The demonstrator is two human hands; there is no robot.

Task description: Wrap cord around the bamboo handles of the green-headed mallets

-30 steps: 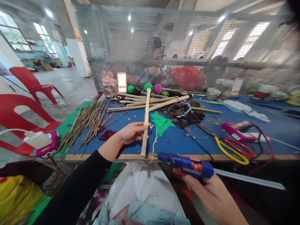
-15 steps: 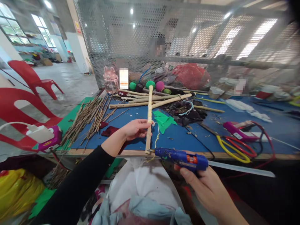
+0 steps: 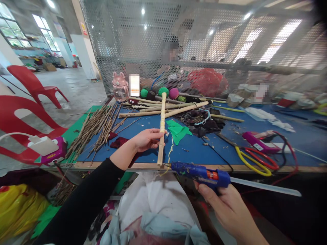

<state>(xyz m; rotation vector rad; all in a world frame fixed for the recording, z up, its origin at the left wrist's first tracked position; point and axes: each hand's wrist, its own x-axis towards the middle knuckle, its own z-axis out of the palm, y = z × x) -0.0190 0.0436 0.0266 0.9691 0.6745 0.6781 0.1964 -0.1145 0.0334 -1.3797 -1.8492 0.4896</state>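
Between thumb and fingers, my left hand point(image 3: 148, 139) pinches a pale bamboo stick point(image 3: 162, 117) near its lower part. The stick points away from me over the blue table point(image 3: 133, 131), and a green ball-shaped end point(image 3: 163, 91) shows at its far tip. A blue hot glue gun point(image 3: 201, 174) is gripped in my right hand point(image 3: 227, 207); its nozzle is beside the stick's near end, and whether they touch I cannot tell. From the gun's back juts a clear glue stick point(image 3: 265, 187). A yellow cord point(image 3: 171, 149) lies right of the bamboo stick, near a green cloth scrap point(image 3: 178, 132).
Thin twigs point(image 3: 92, 127) are piled at left. On the right lie scissors with yellow and red handles point(image 3: 252, 161) and a purple power strip point(image 3: 260, 143). Bamboo sticks point(image 3: 189, 109) and a pink bottle point(image 3: 120, 86) sit before a perforated metal screen point(image 3: 143, 44); a person is behind it.
My right hand has moved the glue gun slightly to the right, its nozzle shifting off the stick's near end. My left hand keeps its hold almost unmoved.
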